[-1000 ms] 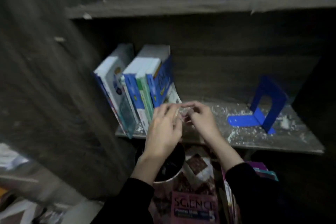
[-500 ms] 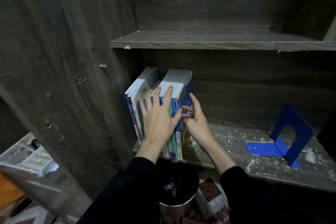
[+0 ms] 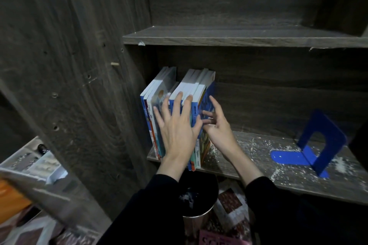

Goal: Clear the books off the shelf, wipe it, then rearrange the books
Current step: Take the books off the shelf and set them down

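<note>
A row of several books [image 3: 196,89] stands upright at the left end of a dark wooden shelf [image 3: 245,167] strewn with white dust and crumbs. My left hand [image 3: 177,127] lies flat, fingers spread and straight, against the spines at the front of the row. My right hand [image 3: 216,125] touches the blue cover of the rightmost book, fingers loosely bent along its side. A blue metal bookend [image 3: 318,143] stands on the shelf far to the right, apart from the books.
The cabinet's side wall [image 3: 79,85] rises just left of the books. An upper shelf board [image 3: 239,37] sits above. Below the shelf stands a round metal bin [image 3: 199,201], with books and magazines [image 3: 219,238] lying on the floor. White trays [image 3: 35,163] are at far left.
The view rose from the floor toward the shelf. Both hands went from meeting low at the shelf's edge up onto the books, which now stand straighter; the left hand spread flat on the spines.
</note>
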